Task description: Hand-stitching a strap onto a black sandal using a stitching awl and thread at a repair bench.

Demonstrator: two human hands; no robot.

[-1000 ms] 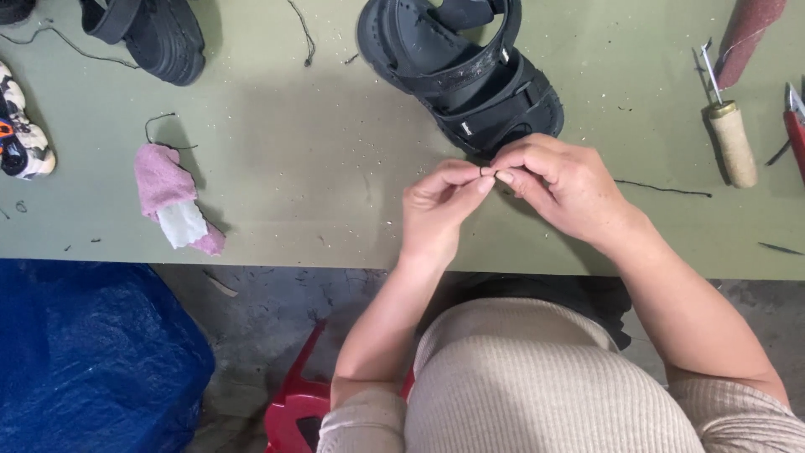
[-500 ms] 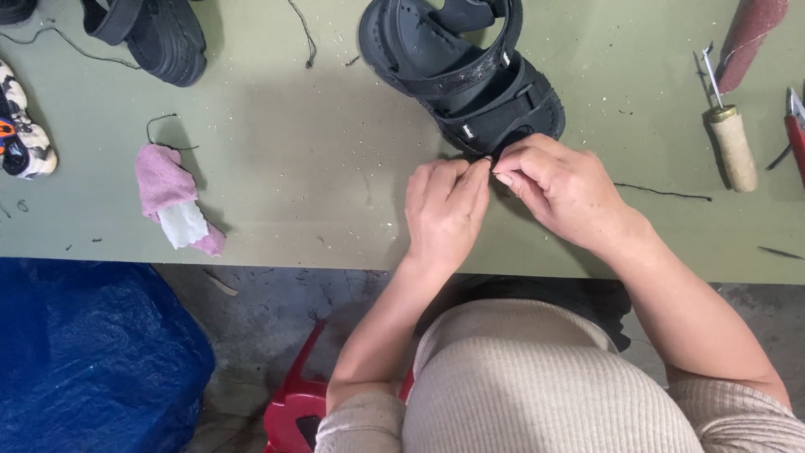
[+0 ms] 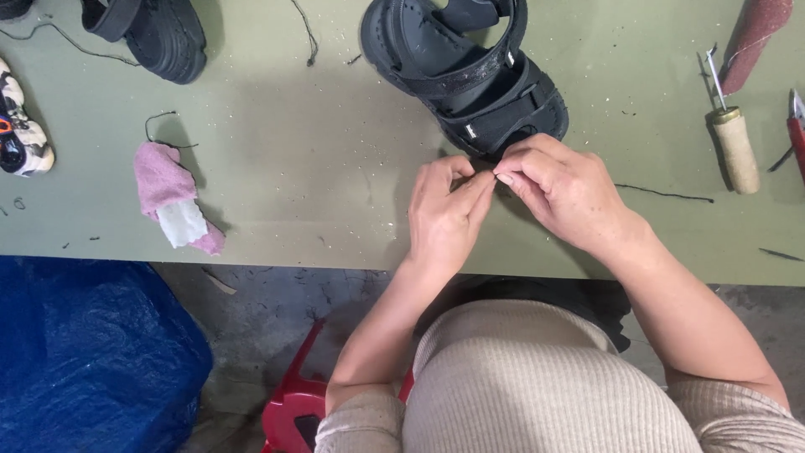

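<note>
Fingertips: thumb and forefinger of both hands meet in a tight pinch just at the near end of the sandal (image 3: 465, 71); whatever they pinch is too small to make out, perhaps a thread end.
Left hand (image 3: 444, 214): fingers curled shut, tips pointing up and right toward the other hand's tips.
Right hand (image 3: 566, 189): fingers closed in a pinch, tips pointing left, knuckles over the sandal's near rim; of the two, it sits closer to the sandal.
Sandal: black, strapped, lying on the table (image 3: 335, 168) straight beyond the fingers, touching or all but touching them; its long axis runs from the pinch up and left, away from the person.
Thread (image 3: 662, 195): a dark strand on the table, trailing right from under the right hand.
Awl (image 3: 734, 138): wooden handle, well to the right, point facing away.
Cloth (image 3: 172, 197): pink, crumpled, well left of the hands.
Other shoe (image 3: 155, 33): black, far left corner, apart from all this.
</note>
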